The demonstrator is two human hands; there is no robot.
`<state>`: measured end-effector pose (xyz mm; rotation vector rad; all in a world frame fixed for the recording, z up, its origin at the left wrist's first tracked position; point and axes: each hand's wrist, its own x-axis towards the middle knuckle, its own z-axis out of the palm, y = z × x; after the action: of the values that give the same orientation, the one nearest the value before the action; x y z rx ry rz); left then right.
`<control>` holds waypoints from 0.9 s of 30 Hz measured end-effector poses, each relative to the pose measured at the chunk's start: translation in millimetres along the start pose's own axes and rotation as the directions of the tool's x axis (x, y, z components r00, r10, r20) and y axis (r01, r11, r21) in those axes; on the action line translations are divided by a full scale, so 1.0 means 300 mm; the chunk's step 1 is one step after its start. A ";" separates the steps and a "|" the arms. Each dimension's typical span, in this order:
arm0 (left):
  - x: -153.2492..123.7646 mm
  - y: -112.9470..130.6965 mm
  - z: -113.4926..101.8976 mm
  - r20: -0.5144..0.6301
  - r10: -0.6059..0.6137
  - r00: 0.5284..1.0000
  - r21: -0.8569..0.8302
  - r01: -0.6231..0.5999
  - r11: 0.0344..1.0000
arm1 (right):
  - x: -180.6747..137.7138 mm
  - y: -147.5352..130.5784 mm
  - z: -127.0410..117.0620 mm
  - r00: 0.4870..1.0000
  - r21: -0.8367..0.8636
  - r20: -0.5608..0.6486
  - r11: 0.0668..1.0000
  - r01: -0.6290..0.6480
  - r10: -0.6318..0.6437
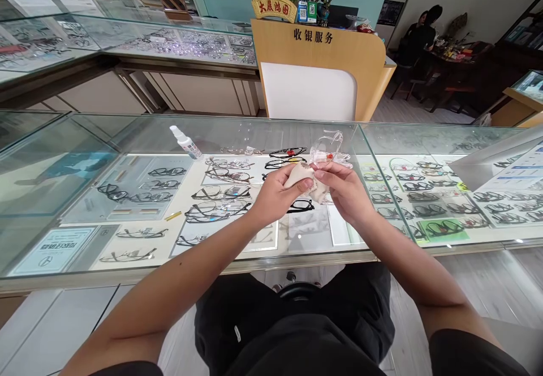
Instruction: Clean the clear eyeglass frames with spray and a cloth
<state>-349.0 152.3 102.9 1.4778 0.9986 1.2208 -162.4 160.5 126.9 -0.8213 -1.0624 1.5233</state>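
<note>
Over the glass counter, both my hands hold a crumpled beige cloth (317,194). My left hand (275,192) grips its left part, thumb on top and fingers curled beneath. The fingers of my right hand (345,190) pinch its right side. Just beyond my fingertips are clear-framed eyeglasses (332,141); whether they rest on the glass or are partly held, I cannot tell. Any lens or frame inside the cloth is hidden. A white spray bottle (185,142) lies tilted on the counter to the left.
Under the glass counter top (237,130) lie rows of eyeglass frames (220,193). A white folded sign (504,164) stands at the right. Beyond are a wooden cashier desk (322,42) and another display case (190,42). A person in dark clothes (419,31) sits far right.
</note>
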 end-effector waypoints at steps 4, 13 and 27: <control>0.001 0.009 0.016 -0.111 0.041 0.993 0.030 -0.038 0.999 | -0.001 0.022 0.006 0.998 -0.036 0.006 0.997 0.064 -0.064; 0.020 -0.007 -0.027 -0.324 -0.167 0.931 -0.195 0.107 0.975 | 0.041 -0.007 -0.090 0.958 -0.029 -0.173 0.973 0.227 -0.229; 0.063 0.029 -0.075 0.082 -0.462 0.883 -0.629 0.405 0.664 | 0.004 0.053 -0.085 0.317 -0.664 0.603 -0.240 0.708 -0.733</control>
<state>-367.8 172.1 116.9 0.6033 0.8112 1.1084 -145.3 166.0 102.9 -0.5698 -1.9291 -0.3693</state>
